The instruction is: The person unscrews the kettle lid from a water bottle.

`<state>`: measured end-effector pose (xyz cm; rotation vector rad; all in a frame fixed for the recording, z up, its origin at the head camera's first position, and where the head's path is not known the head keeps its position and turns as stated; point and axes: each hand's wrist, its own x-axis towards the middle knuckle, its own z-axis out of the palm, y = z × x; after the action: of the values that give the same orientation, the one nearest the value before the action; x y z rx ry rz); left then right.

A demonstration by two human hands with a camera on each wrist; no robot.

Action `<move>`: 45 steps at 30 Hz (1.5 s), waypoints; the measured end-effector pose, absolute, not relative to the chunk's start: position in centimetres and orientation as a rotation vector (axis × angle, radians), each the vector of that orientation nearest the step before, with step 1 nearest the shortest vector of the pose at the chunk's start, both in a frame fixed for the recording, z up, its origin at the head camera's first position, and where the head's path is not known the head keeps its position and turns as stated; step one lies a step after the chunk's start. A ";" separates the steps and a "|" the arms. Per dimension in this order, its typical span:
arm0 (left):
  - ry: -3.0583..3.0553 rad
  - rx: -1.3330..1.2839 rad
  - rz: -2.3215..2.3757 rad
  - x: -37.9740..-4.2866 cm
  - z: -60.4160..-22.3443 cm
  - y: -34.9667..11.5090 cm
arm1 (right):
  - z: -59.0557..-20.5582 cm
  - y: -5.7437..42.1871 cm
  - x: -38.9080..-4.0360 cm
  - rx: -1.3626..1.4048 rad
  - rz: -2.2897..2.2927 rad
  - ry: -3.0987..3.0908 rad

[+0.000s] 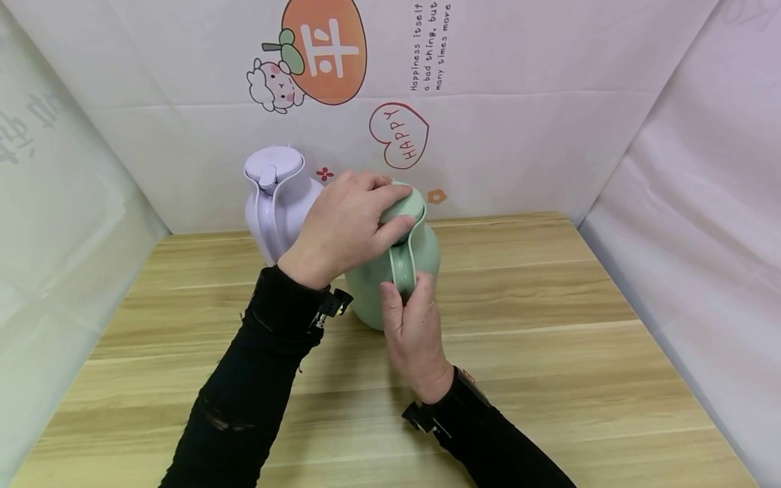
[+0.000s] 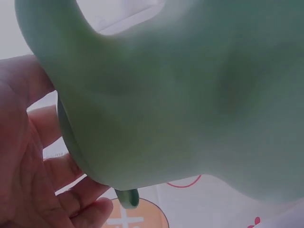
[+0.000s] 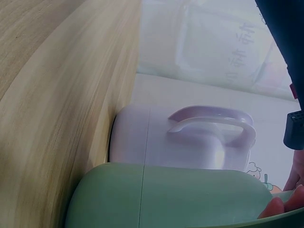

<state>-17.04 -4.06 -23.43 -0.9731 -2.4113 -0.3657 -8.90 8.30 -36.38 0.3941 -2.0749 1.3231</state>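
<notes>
A mint-green thermos jug (image 1: 369, 305) stands on the wooden table, its handle toward the person. My left hand (image 1: 348, 224) grips the jug's round lid (image 1: 404, 209) from above, thumb and fingers around its edge. In the left wrist view, the curled fingers (image 2: 66, 172) lie around the top of the jug. Lower down, my right hand (image 1: 416, 332) holds the handle (image 1: 403, 268), with the thumb on its left side. Only the fingertips (image 3: 271, 208) of a hand show at the jug's upper end in the right wrist view.
A lavender thermos jug (image 1: 299, 203) of similar shape stands close behind and left of the green one, partly hidden by the left hand. The wooden table (image 1: 549, 325) meets a white printed backdrop (image 1: 512, 149) at the back. White cloth sides (image 1: 702, 224) flank the table.
</notes>
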 end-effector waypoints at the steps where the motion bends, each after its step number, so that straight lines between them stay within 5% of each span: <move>1: -2.415 -0.959 -0.358 -17.0 -23.4 -4.0 | -36.4 8.3 -8.9 0.393 1.321 -2.076; 45: -2.395 -0.840 -0.400 -17.3 -24.1 -3.8 | -36.5 8.4 -9.0 0.420 1.306 -2.089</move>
<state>-17.30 -3.76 -24.15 -0.8404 -2.3948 -0.3998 -9.00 8.36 -36.47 0.4203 -2.0889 1.3063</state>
